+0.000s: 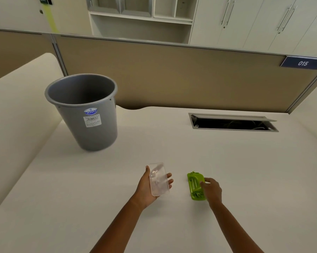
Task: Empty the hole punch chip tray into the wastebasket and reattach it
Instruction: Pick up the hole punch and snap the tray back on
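The clear plastic chip tray (pixel 158 178) lies in the palm of my left hand (pixel 150 187), open side up, thumb and fingers curled around its long edges, separate from the punch. To its right the green hole punch (pixel 196 185) lies upside down on the desk. My right hand (pixel 211 190) rests on the punch's right edge and grips it. The grey wastebasket (pixel 84 110) stands upright on the desk at the far left, well beyond the tray. I cannot see whether the tray holds chips.
A white desk (pixel 154 225) spreads under both arms. An open cable hatch (pixel 234 123) is set in the desk at the back right. A tan partition wall (pixel 172 75) closes the far edge, with white cabinets behind it.
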{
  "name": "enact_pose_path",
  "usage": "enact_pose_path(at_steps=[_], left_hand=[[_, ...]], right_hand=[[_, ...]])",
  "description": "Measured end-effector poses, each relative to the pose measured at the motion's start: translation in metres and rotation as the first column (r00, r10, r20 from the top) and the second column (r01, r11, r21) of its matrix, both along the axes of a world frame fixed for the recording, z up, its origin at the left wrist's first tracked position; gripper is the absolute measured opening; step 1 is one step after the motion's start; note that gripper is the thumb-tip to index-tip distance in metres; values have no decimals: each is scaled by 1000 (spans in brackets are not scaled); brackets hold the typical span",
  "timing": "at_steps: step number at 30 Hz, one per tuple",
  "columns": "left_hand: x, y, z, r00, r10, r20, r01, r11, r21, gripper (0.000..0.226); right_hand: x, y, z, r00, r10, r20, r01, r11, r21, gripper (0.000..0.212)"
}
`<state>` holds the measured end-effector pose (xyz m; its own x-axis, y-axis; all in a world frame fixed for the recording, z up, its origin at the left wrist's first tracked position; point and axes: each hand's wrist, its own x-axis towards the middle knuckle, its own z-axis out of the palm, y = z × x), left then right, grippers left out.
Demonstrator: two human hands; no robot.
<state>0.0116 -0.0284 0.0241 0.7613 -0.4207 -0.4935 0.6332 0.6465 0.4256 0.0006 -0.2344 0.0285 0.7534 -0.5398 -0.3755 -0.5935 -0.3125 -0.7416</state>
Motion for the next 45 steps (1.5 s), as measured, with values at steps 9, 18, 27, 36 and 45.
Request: enact_pose_path(at_steps=[9, 18, 27, 36, 45], left_hand=[[-1, 6, -3, 1000, 15, -11, -14, 998, 67, 52], [-3, -2, -6, 998, -57, 42, 55, 998, 32, 57], [-1, -5, -4, 995, -92, 23, 90, 993, 81, 60], [-1, -6, -2, 997, -69, 41, 65, 994, 83, 58], [-3, -11, -3, 988, -10, 151, -13, 989, 149, 53]], right_hand=[[-11, 23, 22, 992, -20, 121, -32, 910, 414, 23], [-22, 68, 55, 950, 147, 277, -279, 801, 530, 19], [-22, 79, 52, 953, 150, 264, -269, 819, 506, 21], [-24, 81, 50, 955, 100, 279, -237, 823, 516, 22], [-24, 87, 51, 945, 69, 321, -221, 858, 464, 24]])
